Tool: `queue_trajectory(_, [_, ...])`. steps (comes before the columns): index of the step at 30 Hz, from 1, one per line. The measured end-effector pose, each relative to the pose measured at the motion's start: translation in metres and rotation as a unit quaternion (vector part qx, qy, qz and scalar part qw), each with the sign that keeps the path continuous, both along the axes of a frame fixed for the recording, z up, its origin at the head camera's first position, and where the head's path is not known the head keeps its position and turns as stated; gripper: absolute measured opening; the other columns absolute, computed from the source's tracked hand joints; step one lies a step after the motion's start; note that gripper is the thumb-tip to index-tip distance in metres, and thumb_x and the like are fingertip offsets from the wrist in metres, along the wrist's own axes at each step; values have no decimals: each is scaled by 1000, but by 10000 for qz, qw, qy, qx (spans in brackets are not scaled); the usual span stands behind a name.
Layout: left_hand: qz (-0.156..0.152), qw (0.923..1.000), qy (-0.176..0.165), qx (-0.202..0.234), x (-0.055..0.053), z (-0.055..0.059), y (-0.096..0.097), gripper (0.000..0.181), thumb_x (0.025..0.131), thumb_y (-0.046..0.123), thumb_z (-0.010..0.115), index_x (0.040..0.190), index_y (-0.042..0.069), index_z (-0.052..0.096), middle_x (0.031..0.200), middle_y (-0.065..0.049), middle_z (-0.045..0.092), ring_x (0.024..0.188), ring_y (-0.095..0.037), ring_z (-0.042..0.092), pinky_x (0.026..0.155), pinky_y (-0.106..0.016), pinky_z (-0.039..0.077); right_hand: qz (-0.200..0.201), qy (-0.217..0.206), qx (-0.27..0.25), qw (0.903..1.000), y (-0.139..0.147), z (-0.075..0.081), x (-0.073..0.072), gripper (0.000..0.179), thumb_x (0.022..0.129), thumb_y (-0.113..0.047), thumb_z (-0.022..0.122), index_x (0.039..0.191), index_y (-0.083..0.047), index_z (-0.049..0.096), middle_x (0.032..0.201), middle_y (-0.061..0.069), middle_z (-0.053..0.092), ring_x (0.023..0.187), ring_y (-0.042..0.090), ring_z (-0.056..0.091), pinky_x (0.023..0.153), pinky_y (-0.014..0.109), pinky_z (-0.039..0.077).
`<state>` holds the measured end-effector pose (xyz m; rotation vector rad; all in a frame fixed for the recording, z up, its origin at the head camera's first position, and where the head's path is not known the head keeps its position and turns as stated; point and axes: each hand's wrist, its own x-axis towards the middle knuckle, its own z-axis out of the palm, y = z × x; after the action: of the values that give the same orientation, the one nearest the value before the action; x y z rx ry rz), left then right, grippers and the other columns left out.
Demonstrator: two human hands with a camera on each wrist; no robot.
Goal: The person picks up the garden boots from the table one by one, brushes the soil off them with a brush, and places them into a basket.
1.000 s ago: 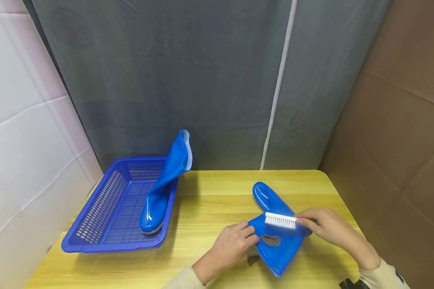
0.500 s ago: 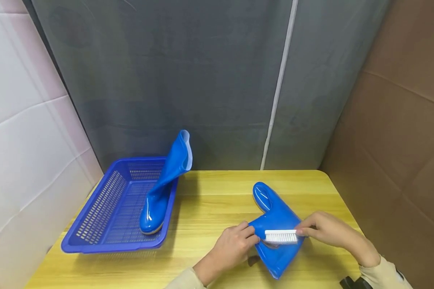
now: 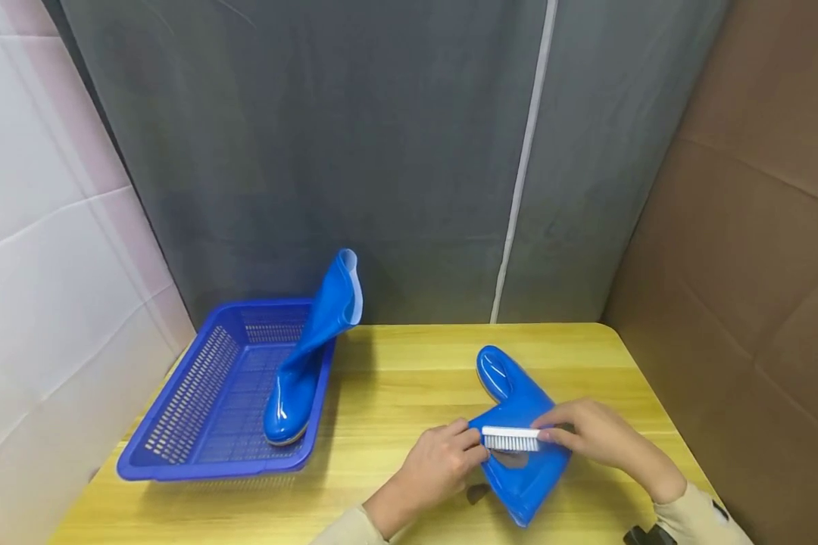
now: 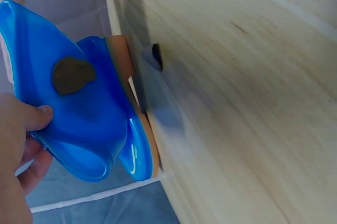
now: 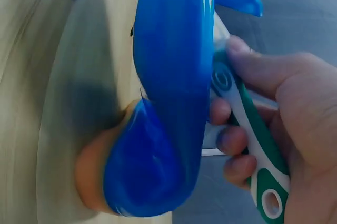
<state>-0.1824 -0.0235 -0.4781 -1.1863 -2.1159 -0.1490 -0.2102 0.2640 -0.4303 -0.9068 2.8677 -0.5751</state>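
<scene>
With the left hand (image 3: 443, 459) I'm pinching a blue boot (image 3: 528, 486), and with the right hand (image 3: 591, 433) I'm holding a brush (image 3: 510, 440) over it.

In the head view, the right hand (image 3: 589, 435) hides the handle (image 5: 256, 129) of the scrubbing brush (image 3: 518, 432), and the bristles (image 3: 510, 444) cover the upper part of the brown patch (image 3: 513, 459) on the rubber boot (image 3: 523, 403). Whether they touch this boot, one cannot tell. In the right wrist view, the boot shaft (image 5: 174, 40) hides most of the brush head (image 3: 501, 432) and is cut off by the top edge. The left wrist view cuts off the left hand (image 3: 443, 460) at its left edge. A small dark thing (image 4: 157, 56) on the table (image 4: 237, 103) is too unclear to name. Both sleeves (image 3: 698, 516) are cut off in the head view.
</scene>
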Motion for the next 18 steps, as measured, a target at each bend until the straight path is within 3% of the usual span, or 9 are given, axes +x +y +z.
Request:
queue_trajectory(4, [14,10000,-58,-48,0,-3,-2,15,74,13,80,83,22,72,82,11,66,73,-6,51,60,-12,48,341,-711,-378,9962,4,0,-6,29,94,-44,62,104,-22,78,93,-13,76,78,-5,60,69,19,53])
queue_trajectory(10, [80,9997,-224,62,0,-5,-1,19,72,12,82,84,22,73,83,10,66,74,-6,52,62,-13,51,561,-1031,-642,9910,19,13,2,23,91,-41,67,102,-24,79,96,-11,77,82,-6,62,70,20,53])
queue_trajectory(13, [50,9996,-291,43,-1,-4,0,18,73,12,82,84,22,73,81,10,65,73,-6,51,63,-13,51,512,-978,-607,9920,24,17,7,25,91,-42,66,104,-24,78,98,-10,77,84,-5,62,70,21,52])
queue_trajectory(18, [-3,9999,-141,94,-3,-4,0,16,74,10,80,83,21,72,80,10,65,72,-6,51,61,-14,49,-359,-272,-329,9984,21,13,9,26,94,-44,62,109,-27,75,104,-10,76,91,2,66,76,26,56])
